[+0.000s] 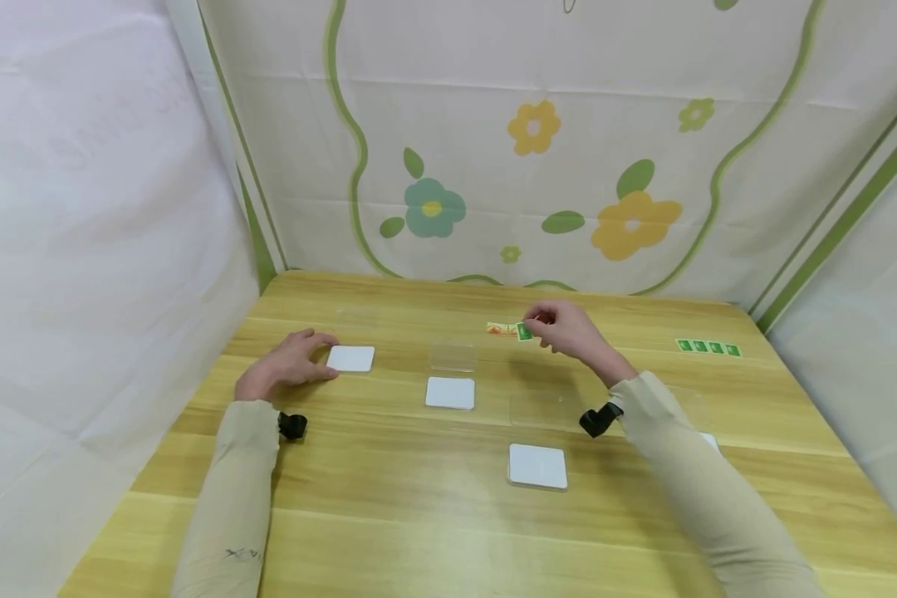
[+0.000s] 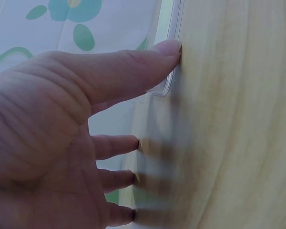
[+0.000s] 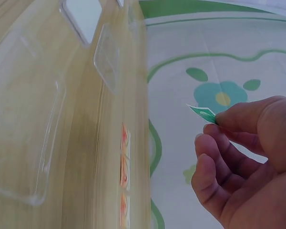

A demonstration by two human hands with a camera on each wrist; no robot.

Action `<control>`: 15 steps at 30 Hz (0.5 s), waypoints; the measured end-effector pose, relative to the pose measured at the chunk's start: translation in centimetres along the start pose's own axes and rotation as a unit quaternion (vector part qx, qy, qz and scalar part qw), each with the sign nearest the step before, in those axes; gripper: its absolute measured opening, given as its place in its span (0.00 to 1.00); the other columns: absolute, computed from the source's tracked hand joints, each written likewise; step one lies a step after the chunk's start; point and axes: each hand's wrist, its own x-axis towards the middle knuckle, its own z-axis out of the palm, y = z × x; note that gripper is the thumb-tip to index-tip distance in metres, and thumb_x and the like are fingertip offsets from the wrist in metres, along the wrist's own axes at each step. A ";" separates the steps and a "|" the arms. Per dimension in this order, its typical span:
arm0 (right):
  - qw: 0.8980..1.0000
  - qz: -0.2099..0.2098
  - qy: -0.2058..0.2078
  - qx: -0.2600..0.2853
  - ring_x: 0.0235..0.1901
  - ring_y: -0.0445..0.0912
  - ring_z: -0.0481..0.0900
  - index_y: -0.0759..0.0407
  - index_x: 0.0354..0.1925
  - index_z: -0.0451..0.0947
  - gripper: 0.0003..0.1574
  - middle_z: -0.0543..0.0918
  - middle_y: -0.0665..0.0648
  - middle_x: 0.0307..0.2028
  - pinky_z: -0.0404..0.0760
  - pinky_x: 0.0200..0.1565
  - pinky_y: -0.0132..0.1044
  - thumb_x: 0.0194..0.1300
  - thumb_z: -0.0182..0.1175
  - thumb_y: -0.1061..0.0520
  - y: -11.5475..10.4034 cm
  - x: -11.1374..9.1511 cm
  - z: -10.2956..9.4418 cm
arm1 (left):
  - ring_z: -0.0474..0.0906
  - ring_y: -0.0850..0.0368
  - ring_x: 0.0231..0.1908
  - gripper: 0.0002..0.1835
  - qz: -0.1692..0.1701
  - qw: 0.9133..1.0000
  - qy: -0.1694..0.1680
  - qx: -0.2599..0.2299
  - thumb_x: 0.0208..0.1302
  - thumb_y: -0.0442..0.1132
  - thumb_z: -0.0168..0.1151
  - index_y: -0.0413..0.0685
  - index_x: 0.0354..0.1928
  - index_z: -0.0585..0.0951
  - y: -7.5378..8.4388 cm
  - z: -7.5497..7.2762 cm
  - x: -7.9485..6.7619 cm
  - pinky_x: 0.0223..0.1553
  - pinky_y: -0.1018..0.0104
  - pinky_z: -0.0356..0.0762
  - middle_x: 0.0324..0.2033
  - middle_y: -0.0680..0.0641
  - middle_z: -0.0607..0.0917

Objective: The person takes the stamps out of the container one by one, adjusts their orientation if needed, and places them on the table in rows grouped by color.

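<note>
In the head view my left hand (image 1: 291,363) holds a small clear box of white cards (image 1: 351,359) on the table at the left. Its thumb is at the near left corner, the forefinger at the far one. In the left wrist view the thumb (image 2: 128,71) overlaps the clear box edge (image 2: 169,81), and the other fingers reach to the wood. My right hand (image 1: 568,328) pinches a small green card (image 1: 524,331) between thumb and forefinger. It hovers by the right end of a row of orange-and-white cards (image 1: 499,330); their row also shows in the right wrist view.
A middle white-card box (image 1: 450,393) and a nearer one (image 1: 537,466) stand on the wooden table (image 1: 389,515). Clear lids (image 1: 452,358) lie beyond the boxes. Several green cards (image 1: 708,347) form a row at the right. Another white box is partly under the right sleeve (image 1: 710,482).
</note>
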 end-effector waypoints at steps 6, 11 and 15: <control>1.000 0.008 0.014 -0.004 0.26 0.49 0.80 0.54 0.45 0.81 0.12 0.83 0.59 0.34 0.81 0.28 0.39 0.71 0.57 0.50 1.9 -0.9 -1.5 | 0.48 0.26 0.70 0.33 -0.002 1.000 0.003 -0.001 0.65 0.51 0.64 0.48 0.69 0.68 0.1 -0.1 0.0 0.65 0.26 0.51 0.72 0.26 0.54; 1.000 0.016 0.018 -0.004 0.27 0.48 0.80 0.55 0.46 0.81 0.13 0.83 0.62 0.36 0.81 0.28 0.39 0.71 0.57 0.50 3.1 -1.5 -2.6 | 0.48 0.26 0.70 0.33 0.001 1.000 0.004 -0.002 0.64 0.51 0.65 0.47 0.68 0.69 -0.1 0.0 0.0 0.65 0.26 0.51 0.71 0.26 0.54; 1.000 0.014 0.025 -0.006 0.27 0.48 0.80 0.56 0.47 0.81 0.13 0.84 0.60 0.35 0.81 0.27 0.38 0.71 0.57 0.50 3.7 -2.0 -3.5 | 0.47 0.26 0.71 0.33 -0.001 1.000 0.004 -0.007 0.65 0.51 0.65 0.47 0.68 0.68 0.0 0.1 -0.1 0.65 0.26 0.50 0.72 0.26 0.54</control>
